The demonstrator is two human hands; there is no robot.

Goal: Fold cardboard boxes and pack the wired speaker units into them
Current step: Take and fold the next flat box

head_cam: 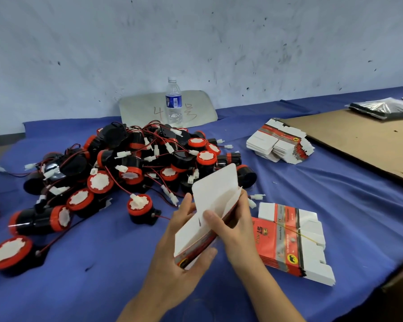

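I hold one flat red-and-white cardboard box (209, 205) up over the blue table, white inside facing me. My left hand (179, 256) grips its lower end from the left, thumb across the bottom corner. My right hand (230, 226) pinches the box's right edge, thumb on the white panel. A heap of black-and-red wired speaker units (126, 163) lies behind and to the left. A rubber-banded stack of flat boxes (293, 242) lies just right of my hands.
A second stack of flat boxes (279, 145) lies further back on the right. A water bottle (173, 101) stands by the wall in front of a pale board (140, 110). A brown cardboard sheet (358, 138) covers the right side. Loose speakers (12, 252) lie at the left.
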